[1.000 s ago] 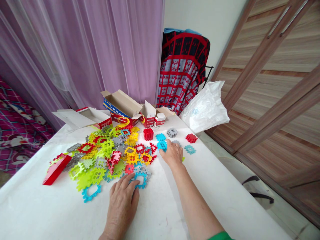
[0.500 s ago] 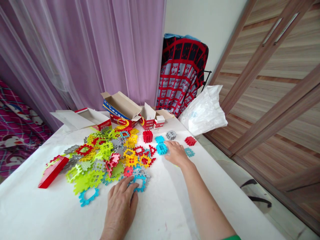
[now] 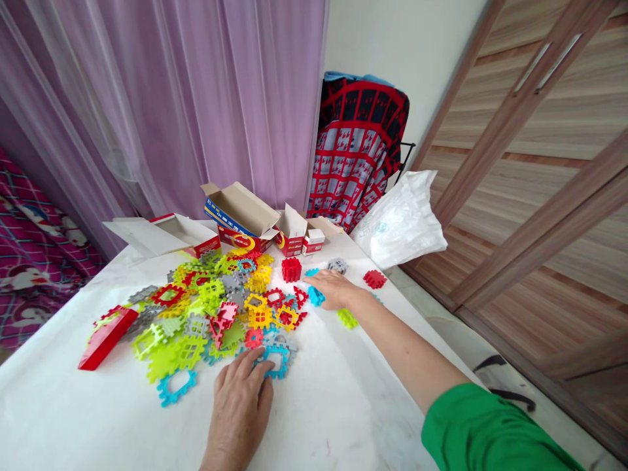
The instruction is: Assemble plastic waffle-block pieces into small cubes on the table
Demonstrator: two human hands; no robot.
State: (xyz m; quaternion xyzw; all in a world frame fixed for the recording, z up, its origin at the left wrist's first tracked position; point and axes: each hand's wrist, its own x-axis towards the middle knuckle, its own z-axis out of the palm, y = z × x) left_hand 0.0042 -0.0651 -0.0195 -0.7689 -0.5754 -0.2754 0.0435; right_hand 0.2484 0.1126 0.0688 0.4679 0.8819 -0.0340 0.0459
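My left hand (image 3: 241, 396) rests on the table with its fingers loosely spread, the fingertips touching the edge of a blue square frame piece (image 3: 277, 361). My right hand (image 3: 332, 288) is stretched over the blue building pieces, fingers extended. A blue stack (image 3: 316, 296) shows in front of its fingers, and a blue piece (image 3: 311, 271) behind them is mostly covered. Close by are a red stack (image 3: 291, 269), a grey stack (image 3: 337, 265) and a lime-green piece (image 3: 348, 318) under the wrist. A big pile of mixed interlocking pieces (image 3: 210, 297) lies to the left.
Opened cardboard boxes (image 3: 243, 209) stand along the table's far edge. A white plastic bag (image 3: 402, 222) sits at the far right corner. A red piece (image 3: 375, 279) lies near the right edge, and a red triangular block (image 3: 108, 340) is at the left.
My right hand has moved slightly left and over the blue pieces, covering more of them. The lime-green piece now shows beside the wrist. My left hand stays in place.
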